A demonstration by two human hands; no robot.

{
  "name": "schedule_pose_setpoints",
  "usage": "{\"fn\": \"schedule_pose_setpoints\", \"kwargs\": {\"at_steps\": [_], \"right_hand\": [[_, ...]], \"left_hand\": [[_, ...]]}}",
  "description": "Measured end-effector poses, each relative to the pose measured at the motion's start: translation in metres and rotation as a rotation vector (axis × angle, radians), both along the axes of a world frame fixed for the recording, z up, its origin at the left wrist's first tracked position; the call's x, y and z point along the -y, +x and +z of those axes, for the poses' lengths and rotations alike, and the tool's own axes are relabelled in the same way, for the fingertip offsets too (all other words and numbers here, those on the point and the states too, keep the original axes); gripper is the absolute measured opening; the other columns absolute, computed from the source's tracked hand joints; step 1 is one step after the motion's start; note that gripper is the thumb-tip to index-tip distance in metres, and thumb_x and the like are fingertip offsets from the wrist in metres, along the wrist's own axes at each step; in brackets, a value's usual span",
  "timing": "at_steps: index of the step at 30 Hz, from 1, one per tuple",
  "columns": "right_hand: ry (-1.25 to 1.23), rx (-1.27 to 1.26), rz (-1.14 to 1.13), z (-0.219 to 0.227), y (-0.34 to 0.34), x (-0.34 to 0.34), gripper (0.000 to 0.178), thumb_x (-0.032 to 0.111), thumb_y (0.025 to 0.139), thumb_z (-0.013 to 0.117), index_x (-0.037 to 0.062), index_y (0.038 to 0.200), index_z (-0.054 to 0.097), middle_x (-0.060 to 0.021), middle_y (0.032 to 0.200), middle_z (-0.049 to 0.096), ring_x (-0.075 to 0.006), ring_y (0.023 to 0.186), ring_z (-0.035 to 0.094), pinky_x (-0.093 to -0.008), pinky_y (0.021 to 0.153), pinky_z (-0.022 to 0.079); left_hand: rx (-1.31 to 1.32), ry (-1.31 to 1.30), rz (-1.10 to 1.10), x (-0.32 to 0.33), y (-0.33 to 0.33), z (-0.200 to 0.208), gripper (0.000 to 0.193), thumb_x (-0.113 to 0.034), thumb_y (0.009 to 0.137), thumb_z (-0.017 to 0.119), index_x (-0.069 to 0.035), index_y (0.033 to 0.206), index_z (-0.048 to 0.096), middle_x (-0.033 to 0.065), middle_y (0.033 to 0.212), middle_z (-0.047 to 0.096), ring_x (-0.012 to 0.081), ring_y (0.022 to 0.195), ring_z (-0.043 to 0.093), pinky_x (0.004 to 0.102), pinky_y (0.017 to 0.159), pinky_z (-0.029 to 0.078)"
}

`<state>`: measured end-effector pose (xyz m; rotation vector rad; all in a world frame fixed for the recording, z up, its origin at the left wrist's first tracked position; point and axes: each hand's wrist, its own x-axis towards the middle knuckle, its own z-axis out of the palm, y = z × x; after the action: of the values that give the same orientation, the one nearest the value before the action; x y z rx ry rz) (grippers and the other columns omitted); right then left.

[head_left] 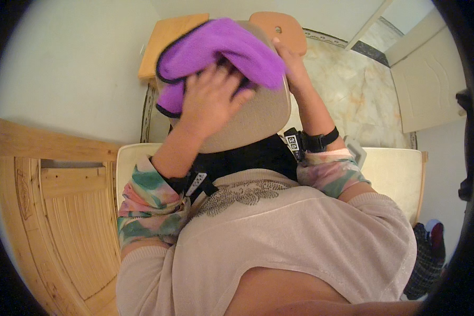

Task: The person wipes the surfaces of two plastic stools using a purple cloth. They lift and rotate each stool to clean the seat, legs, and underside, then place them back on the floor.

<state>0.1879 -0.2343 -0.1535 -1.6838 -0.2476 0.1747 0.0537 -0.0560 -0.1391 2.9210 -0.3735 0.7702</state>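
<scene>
In front of my lap stands a rounded, beige fabric-covered panel (258, 116), which looks like a chair seat or backrest. A purple cloth (195, 47) with dark edging lies folded and bunched over its upper part. My left hand (210, 100) rests on the cloth's lower fold, its fingers spread and slightly blurred. At the panel's right edge, my right hand (294, 68) grips the rim beside the cloth's right end. Some of its fingers are hidden behind the panel and cloth.
Behind the panel are a light wooden top (168, 37) and a brown-orange rounded stool or chair part (289, 31). A wooden bed frame or bench end (73, 210) stands at left. A pale cushioned surface (395, 174) lies under me. Marbled floor (353, 95) and a door (432, 79) are at right.
</scene>
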Motion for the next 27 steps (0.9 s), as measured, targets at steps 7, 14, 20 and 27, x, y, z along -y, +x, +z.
{"fn": "schedule_pose_setpoints", "kwargs": {"at_steps": [7,14,20,27], "right_hand": [[-0.065,0.082,-0.074,-0.009,0.006,0.003,0.06,0.05,0.097,0.043,0.0009,0.125,0.062,-0.0212,0.122,0.063,-0.0286,0.115,0.058,-0.0346,0.099,0.041],[0.035,-0.023,-0.056,-0.024,0.027,-0.001,0.06,0.05,0.097,0.043,0.0008,0.125,0.061,-0.022,0.122,0.063,-0.0306,0.115,0.058,-0.0352,0.099,0.041],[0.022,-0.027,-0.075,-0.033,0.036,0.004,0.06,0.049,0.097,0.044,-0.002,0.125,0.06,-0.0227,0.121,0.063,-0.0313,0.115,0.058,-0.0354,0.099,0.041],[0.099,-0.031,-0.075,-0.015,0.014,0.006,0.053,0.043,0.098,0.046,0.0019,0.127,0.061,-0.0146,0.124,0.063,-0.0222,0.113,0.057,-0.0323,0.097,0.042]], "left_hand": [[0.142,-0.093,0.207,-0.047,0.004,-0.011,0.043,-0.039,0.095,0.049,-0.007,0.12,0.062,0.0166,0.124,0.058,0.0371,0.117,0.051,0.0522,0.099,0.034],[0.006,-0.135,0.229,-0.033,-0.048,-0.028,0.035,-0.032,0.096,0.046,-0.006,0.115,0.06,0.0189,0.117,0.057,0.0386,0.113,0.05,0.0543,0.098,0.033],[-0.083,-0.143,0.037,0.004,-0.072,-0.024,0.035,-0.033,0.094,0.049,-0.007,0.114,0.061,0.0166,0.117,0.058,0.037,0.112,0.051,0.0539,0.097,0.033],[-0.105,-0.119,-0.273,0.041,-0.063,-0.015,0.038,-0.037,0.089,0.059,-0.01,0.115,0.063,0.0107,0.115,0.061,0.0308,0.113,0.052,0.0486,0.099,0.033]]}}
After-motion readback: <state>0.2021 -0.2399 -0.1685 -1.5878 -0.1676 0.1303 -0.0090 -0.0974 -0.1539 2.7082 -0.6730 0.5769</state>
